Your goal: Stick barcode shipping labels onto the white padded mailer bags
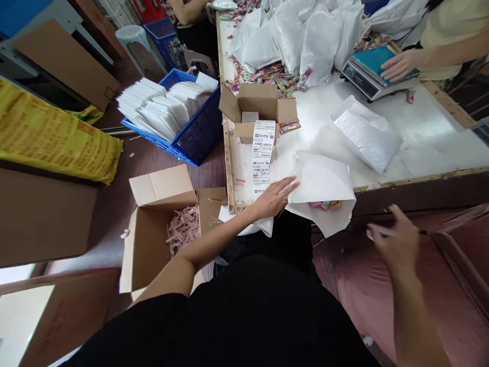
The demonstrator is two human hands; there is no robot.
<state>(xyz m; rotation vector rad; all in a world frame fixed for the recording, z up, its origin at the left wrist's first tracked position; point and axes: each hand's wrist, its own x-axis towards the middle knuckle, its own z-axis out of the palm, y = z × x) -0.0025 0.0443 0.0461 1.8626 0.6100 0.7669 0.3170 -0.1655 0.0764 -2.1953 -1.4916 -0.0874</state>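
Leftmost on floor: open cardboard box [153,239] with pink paper strips [184,229], blue basket [198,135] of white envelopes behind. Label strip [263,155] hangs from small carton [257,109] on table [420,137]. Left hand [273,199] flat, fingers spread, pressing white mailer bag [324,186] at table edge. Right hand [397,242] off table, pinching thin pen-like item [382,232], blurred. Co-worker's hand [401,65] on scale [372,76].

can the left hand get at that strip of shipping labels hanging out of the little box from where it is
Probably yes. The left hand lies flat on the table edge against the white mailer bag, and the label strip ends just beside its fingers with nothing between them.
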